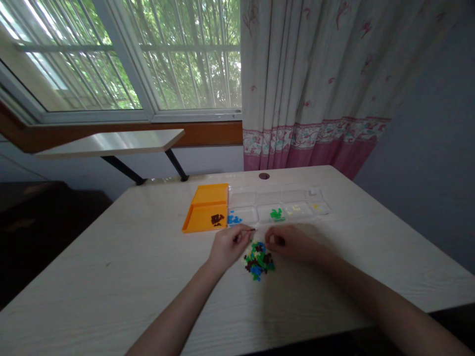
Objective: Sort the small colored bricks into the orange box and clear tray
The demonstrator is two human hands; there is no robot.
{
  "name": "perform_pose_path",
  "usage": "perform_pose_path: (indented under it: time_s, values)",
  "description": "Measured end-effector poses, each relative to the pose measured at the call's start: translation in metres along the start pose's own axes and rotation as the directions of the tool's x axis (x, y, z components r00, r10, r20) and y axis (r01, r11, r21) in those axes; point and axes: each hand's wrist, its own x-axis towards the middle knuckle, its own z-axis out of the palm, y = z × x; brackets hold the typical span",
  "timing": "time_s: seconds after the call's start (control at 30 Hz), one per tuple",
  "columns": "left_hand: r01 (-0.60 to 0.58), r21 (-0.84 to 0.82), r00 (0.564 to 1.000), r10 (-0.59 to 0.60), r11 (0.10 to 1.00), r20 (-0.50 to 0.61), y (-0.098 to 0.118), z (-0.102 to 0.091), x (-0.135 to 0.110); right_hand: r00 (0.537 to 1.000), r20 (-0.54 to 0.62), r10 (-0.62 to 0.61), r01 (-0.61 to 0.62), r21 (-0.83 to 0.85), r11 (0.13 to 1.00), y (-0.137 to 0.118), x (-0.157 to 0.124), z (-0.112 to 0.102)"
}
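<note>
A mixed pile of small plastic pieces point(259, 261), in green, blue, brown and yellow, lies on the table between my hands. My left hand point(230, 244) is at the pile's upper left, thumb and forefinger pinched on a small dark brown piece point(253, 229). On the pile's upper right, my right hand point(287, 241) has its fingertips curled together close to the pieces; whatever they hold, if anything, is too small to tell. Just beyond is an orange box point(188, 222) with brown pieces point(217, 219) in its near part.
A clear compartment tray point(269, 199) adjoins the box, with blue pieces point(233, 218), green pieces point(276, 214) and yellow pieces point(316, 206) in separate compartments. A raised shelf point(111, 142) stands at the table's back left. A curtain point(297, 99) hangs behind the table point(129, 267).
</note>
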Motion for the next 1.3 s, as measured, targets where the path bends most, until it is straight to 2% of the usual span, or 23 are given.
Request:
perform_pose_path:
  time_s: [0.13, 0.3, 0.53, 0.73, 0.8, 0.87, 1.0, 1.07, 1.13, 1.2, 1.3]
  values:
    - [0.015, 0.001, 0.978, -0.014, 1.0, -0.207, -0.004, -0.006, 0.001, 0.99, 0.141, -0.022, 0.032, -0.073, 0.997, 0.0, -0.004, -0.007]
    - [0.005, -0.015, 0.94, -0.01, 1.0, -0.34, -0.002, -0.013, 0.002, 0.981, 0.193, -0.016, 0.032, -0.076, 0.997, 0.0, -0.004, -0.008]
    - [0.001, -0.026, 0.925, -0.011, 1.0, -0.379, 0.0, -0.015, 0.003, 0.982, 0.191, 0.004, 0.014, -0.095, 0.995, 0.001, -0.003, -0.007]
    - [0.054, -0.004, 0.938, -0.052, 0.999, -0.342, -0.005, -0.017, 0.002, 0.979, 0.204, 0.006, 0.014, -0.095, 0.995, -0.001, -0.004, -0.01]
    - [0.106, 0.041, 0.939, -0.086, 0.994, -0.333, -0.009, -0.021, 0.004, 0.977, 0.212, -0.003, 0.022, -0.088, 0.996, -0.002, -0.004, -0.011]
    - [0.207, 0.104, 0.922, -0.159, 0.973, -0.353, -0.015, -0.025, 0.006, 0.977, 0.213, -0.013, 0.032, -0.088, 0.996, -0.001, -0.005, -0.011]
    - [0.482, 0.291, 0.829, -0.322, 0.827, -0.457, -0.029, -0.034, 0.01, 0.982, 0.19, -0.007, 0.029, -0.112, 0.993, 0.001, -0.005, -0.011]
    - [0.542, 0.352, 0.807, -0.356, 0.763, -0.471, -0.035, -0.037, 0.011, 0.983, 0.182, -0.004, 0.026, -0.121, 0.992, 0.001, -0.005, -0.01]
    - [0.551, 0.364, 0.806, -0.364, 0.751, -0.467, -0.039, -0.038, 0.011, 0.984, 0.179, -0.004, 0.026, -0.119, 0.993, 0.001, -0.006, -0.01]
    - [0.524, 0.338, 0.818, -0.352, 0.782, -0.455, -0.039, -0.037, 0.011, 0.985, 0.175, -0.001, 0.023, -0.121, 0.992, 0.0, -0.006, -0.011]
    - [0.395, 0.273, 0.894, -0.298, 0.877, -0.336, -0.033, -0.031, 0.01, 0.986, 0.164, 0.001, 0.024, -0.146, 0.989, -0.002, -0.005, -0.013]
